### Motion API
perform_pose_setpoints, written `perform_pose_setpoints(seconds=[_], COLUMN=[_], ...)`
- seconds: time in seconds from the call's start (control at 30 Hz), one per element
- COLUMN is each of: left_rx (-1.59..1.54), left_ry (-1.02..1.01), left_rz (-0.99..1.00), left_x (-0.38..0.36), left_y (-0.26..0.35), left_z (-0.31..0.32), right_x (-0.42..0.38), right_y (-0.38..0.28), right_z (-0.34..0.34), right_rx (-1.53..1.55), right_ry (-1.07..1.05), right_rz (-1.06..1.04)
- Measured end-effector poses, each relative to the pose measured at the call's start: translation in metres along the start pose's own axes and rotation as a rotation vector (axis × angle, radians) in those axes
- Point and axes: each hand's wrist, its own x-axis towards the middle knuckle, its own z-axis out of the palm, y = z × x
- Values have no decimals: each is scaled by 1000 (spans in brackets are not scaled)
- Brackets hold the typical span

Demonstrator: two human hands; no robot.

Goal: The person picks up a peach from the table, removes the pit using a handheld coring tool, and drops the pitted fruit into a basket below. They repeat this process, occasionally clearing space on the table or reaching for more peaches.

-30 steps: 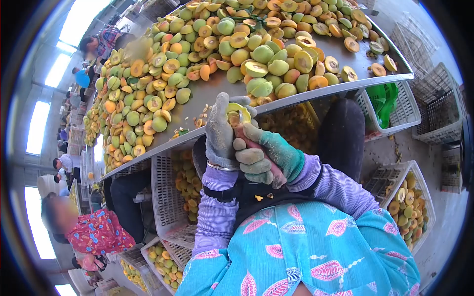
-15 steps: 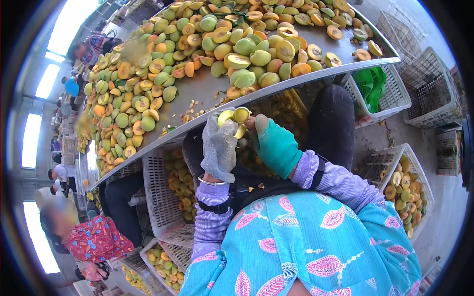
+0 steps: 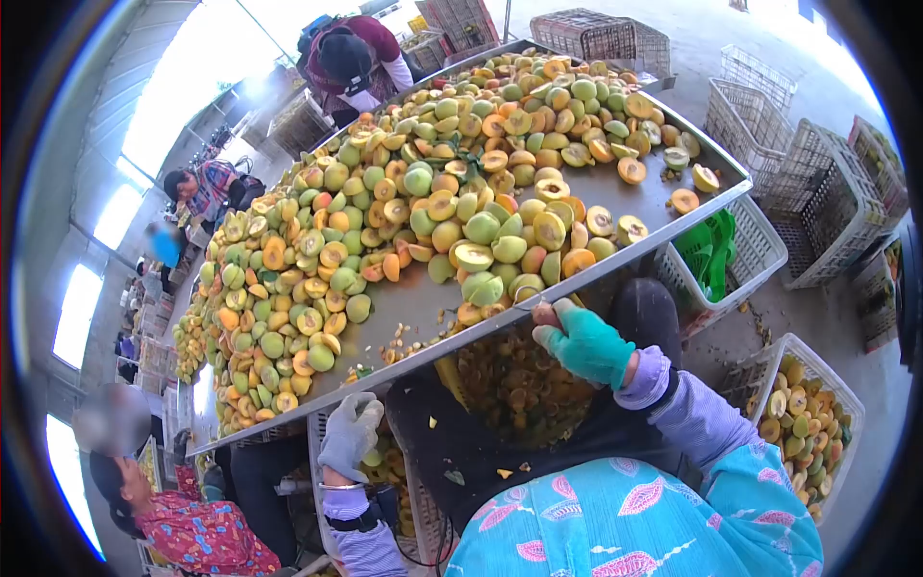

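My left hand (image 3: 351, 435), in a grey glove, hangs over a crate of cut fruit (image 3: 386, 464) below the table's near edge. Its fingers are loosely bent and apart, and no fruit shows in them. My right hand (image 3: 584, 341), in a teal glove with bare fingertips, is just below the table rim. Thumb and fingers pinch together there; a thin, shiny piece seems to stick out, too small to name. Whole and halved green-orange fruits, like apricots (image 3: 481, 228), are heaped on the metal table (image 3: 399, 313).
Between my knees lies a container of fruit scraps (image 3: 524, 389). At right stand a crate with green netting (image 3: 745, 252), a crate of halved fruit (image 3: 846, 404) and stacked crates (image 3: 832, 207). Other people sit at the left (image 3: 207, 524) and far side (image 3: 351, 62).
My hands were together at a cut fruit. Now they are apart: the left has moved down-left over the crate without the fruit, the right toward the table rim. The view has tilted up.
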Motion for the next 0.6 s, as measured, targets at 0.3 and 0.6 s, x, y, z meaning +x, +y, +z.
perform_pose_setpoints(seconds=[0.3, 0.6], left_rx=[163, 810], left_ry=[48, 47], left_rz=[507, 515], left_x=[248, 393], left_y=[148, 287], left_z=[28, 105], right_x=[175, 210], right_y=[115, 97], right_z=[-142, -111], right_rx=[-711, -547], right_ry=[200, -17], right_rz=[264, 324])
